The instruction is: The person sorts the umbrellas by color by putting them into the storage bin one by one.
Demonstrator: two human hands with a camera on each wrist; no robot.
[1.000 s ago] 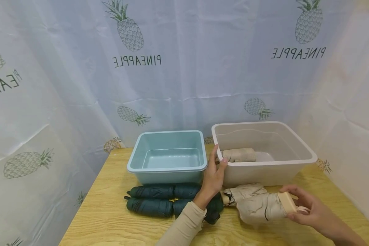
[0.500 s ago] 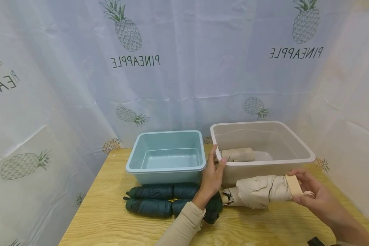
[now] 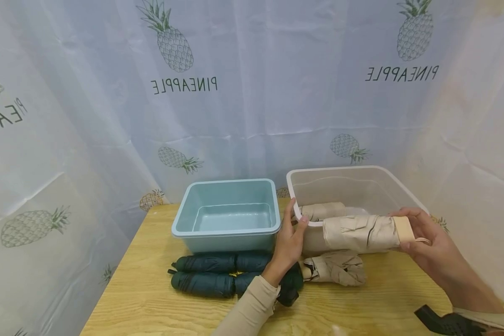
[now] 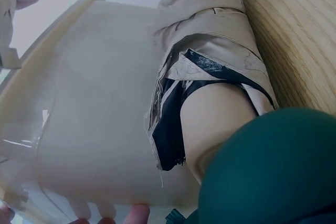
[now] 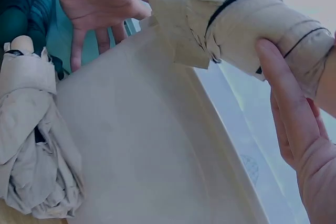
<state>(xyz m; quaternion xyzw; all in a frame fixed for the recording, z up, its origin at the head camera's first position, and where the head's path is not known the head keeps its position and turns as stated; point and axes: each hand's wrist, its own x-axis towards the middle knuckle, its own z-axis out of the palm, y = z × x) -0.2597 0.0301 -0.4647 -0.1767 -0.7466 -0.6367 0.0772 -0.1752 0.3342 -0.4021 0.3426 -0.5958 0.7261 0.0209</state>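
Note:
My right hand (image 3: 428, 240) grips the light handle end of a folded beige umbrella (image 3: 361, 233), held level across the front rim of the beige bin (image 3: 291, 179). In the right wrist view, its loose fabric end (image 5: 178, 14) points toward my left hand (image 3: 290, 238). That left hand rests against the bin's front left corner, with thumb and straight fingers touching its rim and side. A second beige umbrella (image 3: 340, 268), loosely bundled, lies on the table before the bin. Inside the bin lies another beige umbrella (image 3: 319, 211), partly hidden by the front wall.
A light blue bin (image 3: 231, 240) stands left of the beige one. Two dark green umbrellas (image 3: 206, 283) lie in front of it, partly covered by my left forearm. Both bins stand on the wooden table (image 3: 130, 289), near a pineapple-print curtain (image 3: 252, 102).
My right hand has lifted the beige umbrella from the table up to the bin's front rim, uncovering the other one lying below. My left hand stays at the bin's corner.

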